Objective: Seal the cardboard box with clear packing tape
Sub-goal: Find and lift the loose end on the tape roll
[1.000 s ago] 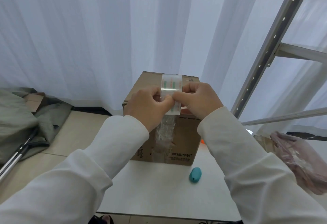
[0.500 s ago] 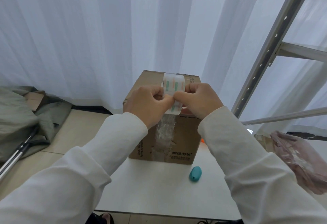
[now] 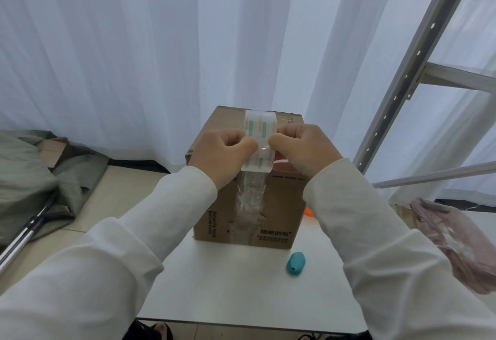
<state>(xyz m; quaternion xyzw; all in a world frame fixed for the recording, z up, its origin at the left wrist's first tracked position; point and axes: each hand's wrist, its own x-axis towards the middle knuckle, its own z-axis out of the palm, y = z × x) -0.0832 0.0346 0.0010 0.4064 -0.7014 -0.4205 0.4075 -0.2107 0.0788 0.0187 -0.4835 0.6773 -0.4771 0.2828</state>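
Head view: cardboard box (image 3: 276, 205) stands on the white counter (image 3: 241, 286), flaps down, contents not visible. Left hand (image 3: 222, 151) and right hand (image 3: 303, 149) both closed, thumbs and fingers pinching the clear packing tape (image 3: 259, 141) over the box's top near edge; a crinkled strip already runs down the box's front face. Risks, as judged: tape could fold onto itself or trap more wrinkles if pulled unevenly; it could tear crooked, leaving the seam partly open. Teal oval object (image 3: 295, 264) lies on the counter in front of the box.
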